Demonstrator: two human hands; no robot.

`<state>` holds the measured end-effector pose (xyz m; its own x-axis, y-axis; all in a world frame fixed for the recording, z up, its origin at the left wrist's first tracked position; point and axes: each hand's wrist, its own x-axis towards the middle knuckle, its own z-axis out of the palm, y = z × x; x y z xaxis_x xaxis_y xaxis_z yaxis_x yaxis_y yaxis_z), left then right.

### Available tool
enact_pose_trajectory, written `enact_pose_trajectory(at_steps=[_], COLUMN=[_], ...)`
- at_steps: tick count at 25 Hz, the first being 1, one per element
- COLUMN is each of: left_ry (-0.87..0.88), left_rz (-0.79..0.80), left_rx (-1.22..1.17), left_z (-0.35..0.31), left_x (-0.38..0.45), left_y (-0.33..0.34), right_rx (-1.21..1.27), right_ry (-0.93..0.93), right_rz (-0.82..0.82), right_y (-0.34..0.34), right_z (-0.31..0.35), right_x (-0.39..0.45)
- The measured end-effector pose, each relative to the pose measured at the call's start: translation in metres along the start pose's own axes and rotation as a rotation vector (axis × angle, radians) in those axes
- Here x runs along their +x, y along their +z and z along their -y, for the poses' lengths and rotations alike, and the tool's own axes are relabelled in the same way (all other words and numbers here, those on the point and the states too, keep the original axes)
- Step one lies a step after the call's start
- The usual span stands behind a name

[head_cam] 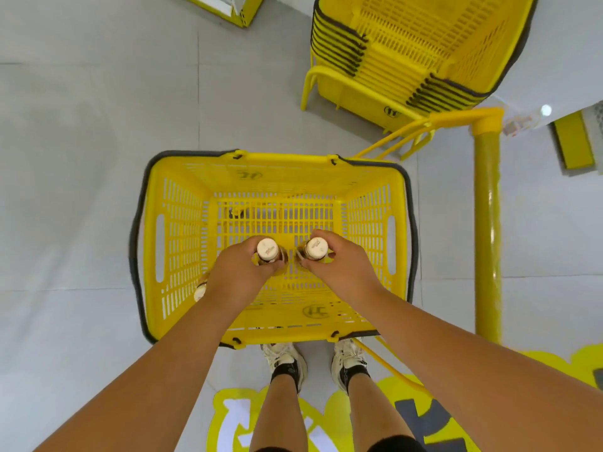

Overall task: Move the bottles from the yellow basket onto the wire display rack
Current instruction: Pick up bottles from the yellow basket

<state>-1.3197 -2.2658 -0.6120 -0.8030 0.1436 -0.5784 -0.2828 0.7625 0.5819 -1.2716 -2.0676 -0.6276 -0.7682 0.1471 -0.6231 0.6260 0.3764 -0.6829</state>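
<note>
A small brown bottle with a cream cap (267, 250) is being gripped around its neck by the left hand (239, 274), fingers curled close about it, while a second matching cream-capped bottle (316, 247) is being held the same way by the right hand (342, 272). Both bottles are being held upright inside the yellow slotted plastic basket (176, 243), over the near half of its floor and just beside each other. A third bottle (200, 290) is partly being hidden under the left wrist, against the basket's left wall. Beyond the basket, a stack of nested yellow baskets (391, 70) is standing on the grey floor (81, 158), with a yellow post (487, 223) to the basket's right. The wire display rack is not being shown. Trouble is being risked by the narrow neck grips: a bottle may be let slip, or the two may be knocked together or clipped on the basket's rim while being lifted.
</note>
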Motion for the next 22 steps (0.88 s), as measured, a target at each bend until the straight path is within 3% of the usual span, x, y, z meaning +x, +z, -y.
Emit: enact_pose_trajectory(at_steps=[6,12,22], left_ry=[-0.011,0.106,0.497], left_rz=[-0.219,-0.384,-0.536], left_rx=[-0.245,-0.464,-0.753], left_z=[-0.099,-0.216,-0.360], left_x=[-0.070,-0.185,-0.340], left_y=[-0.074,-0.148,-0.264], right_rx=[0.112,0.136,0.269], right_ry=[-0.142,-0.294,-0.624], right_rz=[-0.164,-0.272,-0.372], right_y=[-0.076,-0.155,-0.279], right_z=[0.096,0.200,0.357], right_x=[-0.078,-0.197,-0.356])
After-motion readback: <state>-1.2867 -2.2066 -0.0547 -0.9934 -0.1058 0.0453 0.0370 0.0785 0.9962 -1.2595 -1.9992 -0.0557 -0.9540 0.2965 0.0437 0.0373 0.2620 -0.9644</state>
